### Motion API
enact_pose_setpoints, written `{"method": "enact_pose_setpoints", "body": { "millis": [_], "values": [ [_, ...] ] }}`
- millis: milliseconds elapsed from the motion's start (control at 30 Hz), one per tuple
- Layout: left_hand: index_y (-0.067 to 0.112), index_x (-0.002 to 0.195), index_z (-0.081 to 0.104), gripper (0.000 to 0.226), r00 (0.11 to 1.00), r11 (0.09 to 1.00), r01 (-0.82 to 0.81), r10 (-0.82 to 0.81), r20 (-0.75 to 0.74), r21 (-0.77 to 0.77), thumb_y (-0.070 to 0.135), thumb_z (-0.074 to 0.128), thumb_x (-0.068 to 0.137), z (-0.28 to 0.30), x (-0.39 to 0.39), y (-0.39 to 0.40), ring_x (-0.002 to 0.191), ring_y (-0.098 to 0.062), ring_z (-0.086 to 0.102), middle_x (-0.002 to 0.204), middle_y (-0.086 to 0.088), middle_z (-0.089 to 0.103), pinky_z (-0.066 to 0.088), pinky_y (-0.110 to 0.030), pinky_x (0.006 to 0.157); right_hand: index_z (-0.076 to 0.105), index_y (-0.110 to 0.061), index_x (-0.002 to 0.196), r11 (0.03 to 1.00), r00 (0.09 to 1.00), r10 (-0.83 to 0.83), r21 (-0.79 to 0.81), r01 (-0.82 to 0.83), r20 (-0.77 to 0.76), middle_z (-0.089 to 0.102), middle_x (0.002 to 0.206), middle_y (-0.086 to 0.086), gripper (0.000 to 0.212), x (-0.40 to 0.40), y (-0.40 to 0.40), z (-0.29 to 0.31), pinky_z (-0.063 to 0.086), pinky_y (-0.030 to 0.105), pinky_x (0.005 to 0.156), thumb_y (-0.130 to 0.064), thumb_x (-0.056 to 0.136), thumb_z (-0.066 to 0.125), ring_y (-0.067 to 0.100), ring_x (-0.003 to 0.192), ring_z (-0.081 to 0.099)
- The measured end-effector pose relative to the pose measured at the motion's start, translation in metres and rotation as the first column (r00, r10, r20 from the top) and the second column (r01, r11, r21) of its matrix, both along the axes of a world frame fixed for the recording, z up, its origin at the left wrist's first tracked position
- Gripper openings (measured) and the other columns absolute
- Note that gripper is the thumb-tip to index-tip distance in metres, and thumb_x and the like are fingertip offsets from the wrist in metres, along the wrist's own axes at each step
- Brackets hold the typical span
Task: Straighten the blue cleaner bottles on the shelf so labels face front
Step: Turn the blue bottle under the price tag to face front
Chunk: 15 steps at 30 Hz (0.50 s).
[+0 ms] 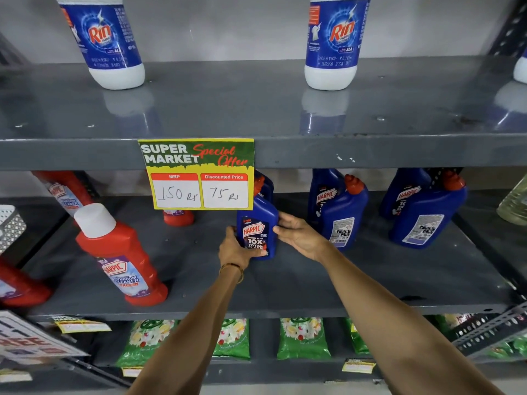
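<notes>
The left hand (234,246) wraps the lower left edge of a blue cleaner bottle (258,228), thumb across the foot of its front label; the right hand (299,233) lies flat-fingered against the bottle's right side, so that both hands close on the one bottle, which stands upright near the middle of the grey shelf (285,283). Its label already faces nearly forward. To finish the step well, turn the base in place rather than lift it, square the label to the shelf edge, then let go evenly so the bottle does not rock. Whether its base sits fully flat cannot be told behind the thumb. A price card (196,173) hangs just above. To the right, two front bottles (343,220) (425,220) show their back labels and probably need turning next.
</notes>
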<state>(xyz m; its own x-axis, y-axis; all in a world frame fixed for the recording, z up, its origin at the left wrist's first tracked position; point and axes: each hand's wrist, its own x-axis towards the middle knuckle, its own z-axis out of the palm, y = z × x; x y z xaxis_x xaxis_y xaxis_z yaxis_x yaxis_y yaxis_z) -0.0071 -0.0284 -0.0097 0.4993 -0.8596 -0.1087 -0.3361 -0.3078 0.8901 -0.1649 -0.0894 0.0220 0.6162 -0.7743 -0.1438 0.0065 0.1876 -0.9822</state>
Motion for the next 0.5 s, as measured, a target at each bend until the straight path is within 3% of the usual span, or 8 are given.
{"method": "enact_pose_setpoints", "body": {
  "millis": [100, 267, 500],
  "values": [
    [0.013, 0.108, 0.045, 0.078, 1.000, 1.000, -0.009, 0.009, 0.004, 0.003, 0.020, 0.091, 0.044, -0.003, -0.001, 0.000, 0.097, -0.026, 0.062, 0.110, -0.009, 0.065, 0.053, -0.041, 0.083, 0.039, -0.012, 0.136, 1.000, 1.000, 0.000, -0.002, 0.000, -0.017, 0.058, 0.120, 0.005, 0.049, 0.001, 0.003, 0.000, 0.052, 0.027, 0.086, 0.000, 0.090, 0.048, 0.015, 0.112, 0.056],
    [0.008, 0.108, 0.043, 0.078, 1.000, 1.000, -0.009, 0.009, 0.004, 0.017, 0.017, 0.090, 0.047, -0.005, -0.003, 0.000, 0.103, -0.031, 0.060, 0.116, -0.014, 0.062, 0.052, -0.046, 0.089, 0.040, -0.011, 0.136, 1.000, 0.999, -0.009, -0.019, 0.008, -0.048, 0.053, 0.131, 0.016, 0.049, 0.004, 0.005, 0.002, 0.044, 0.037, 0.100, 0.003, 0.089, 0.048, 0.024, 0.121, 0.051],
    [0.001, 0.112, 0.043, 0.068, 0.999, 0.999, -0.035, 0.034, 0.018, 0.040, 0.012, 0.084, 0.059, -0.014, -0.002, 0.014, 0.106, -0.034, 0.058, 0.120, -0.018, 0.060, 0.050, -0.041, 0.089, 0.033, -0.012, 0.140, 0.990, 0.973, -0.143, -0.012, 0.144, -0.178, 0.047, 0.139, 0.015, 0.064, -0.005, 0.012, -0.001, 0.043, 0.032, 0.100, 0.000, 0.083, 0.060, 0.024, 0.125, 0.048]
  ]
}}
